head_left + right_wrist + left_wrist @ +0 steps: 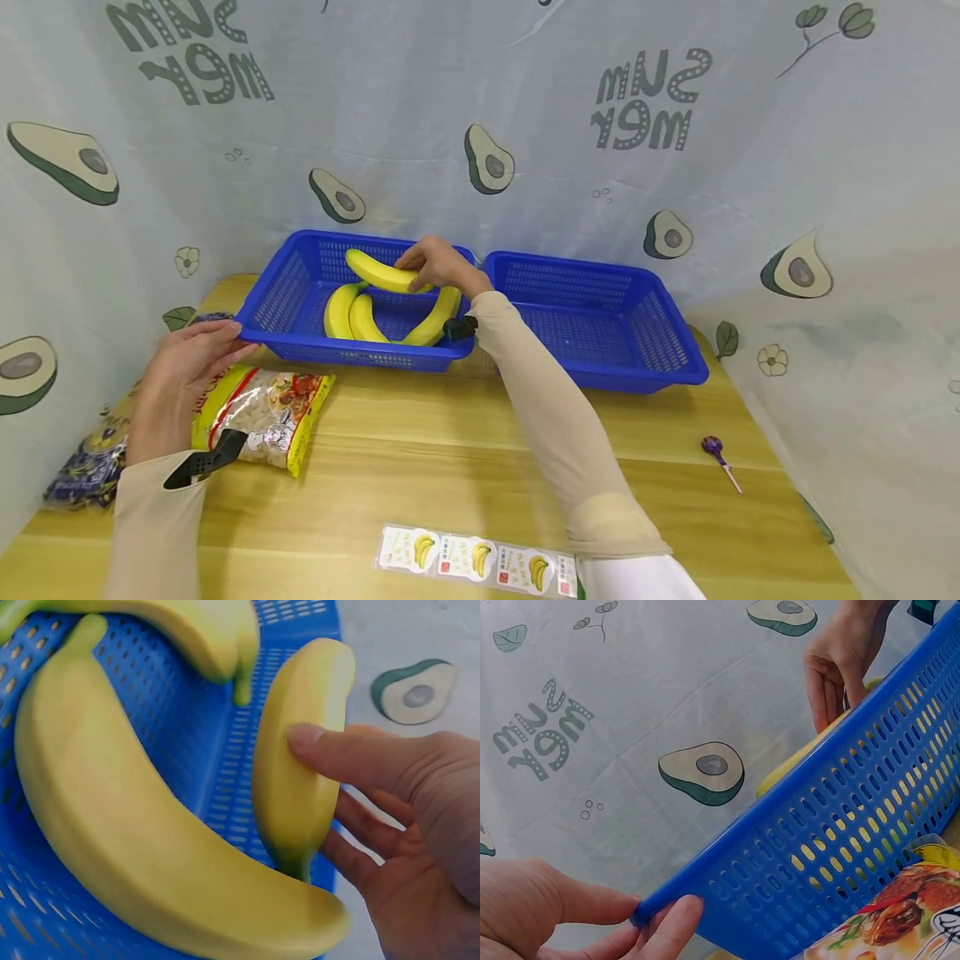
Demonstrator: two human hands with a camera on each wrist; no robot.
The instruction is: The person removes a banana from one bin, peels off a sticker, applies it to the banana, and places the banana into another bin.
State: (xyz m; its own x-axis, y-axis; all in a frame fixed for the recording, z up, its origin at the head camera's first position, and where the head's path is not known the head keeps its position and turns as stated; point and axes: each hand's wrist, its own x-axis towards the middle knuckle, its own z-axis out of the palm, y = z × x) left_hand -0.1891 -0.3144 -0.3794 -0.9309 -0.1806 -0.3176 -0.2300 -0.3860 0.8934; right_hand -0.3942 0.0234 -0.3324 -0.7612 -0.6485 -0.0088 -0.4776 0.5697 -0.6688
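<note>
- Far left, on the wood-grain surface (390,471): a dark blue packet (90,462), partly covered by your left forearm.
- Your left hand (191,354): thumb and fingers clamped on the rim at the near left corner of the left basket (360,353).
- Beneath and beside that hand: a yellow food packet (266,412), slanted just in front of the left basket and partly hidden by your hand and wrist.
- Left basket, blue and slotted: three bananas lie inside, a pair of bananas (351,315) on the left and a single banana (437,321) on the right, the latter slanting up to the right.
- Held banana (381,275): located at the far side of the left basket, over the other three. Its long axis runs from upper left to lower right, with the greenish, narrow end toward the single banana.
- Your right hand (442,265): thumb on one side of the held banana, fingers on the other, clamped on it.
- Front centre: a strip of banana stickers (471,560), its right end beside your right sleeve (555,417).
- Right basket (675,379), also blue: just beside the left basket, its near left part hidden by your right sleeve.
- Far right: a purple lollipop (712,448), stick pointing toward you and to the right.
- Behind all: an avocado-print sheet (420,100).
</note>
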